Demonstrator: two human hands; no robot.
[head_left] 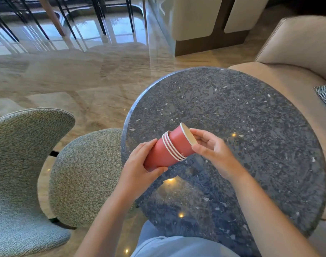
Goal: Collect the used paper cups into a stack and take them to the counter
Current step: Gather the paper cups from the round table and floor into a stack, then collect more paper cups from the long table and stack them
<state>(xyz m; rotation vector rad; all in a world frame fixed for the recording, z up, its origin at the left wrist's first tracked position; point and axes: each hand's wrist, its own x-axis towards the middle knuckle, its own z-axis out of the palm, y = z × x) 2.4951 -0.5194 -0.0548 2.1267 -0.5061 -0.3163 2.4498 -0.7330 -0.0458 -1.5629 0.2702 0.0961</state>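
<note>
arms (258,210): bare, no sleeves | clothing (169,245): light blue fabric

Left hand (139,164) curls closed in a grip; right hand (210,147) pinches with fingertips, forearms bare.

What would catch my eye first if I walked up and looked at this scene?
Most likely the stack of red paper cups, held on its side above the round dark speckled table. The left hand grips its base while the right hand pinches the top cup's rim. A green chair sits at left.
</note>
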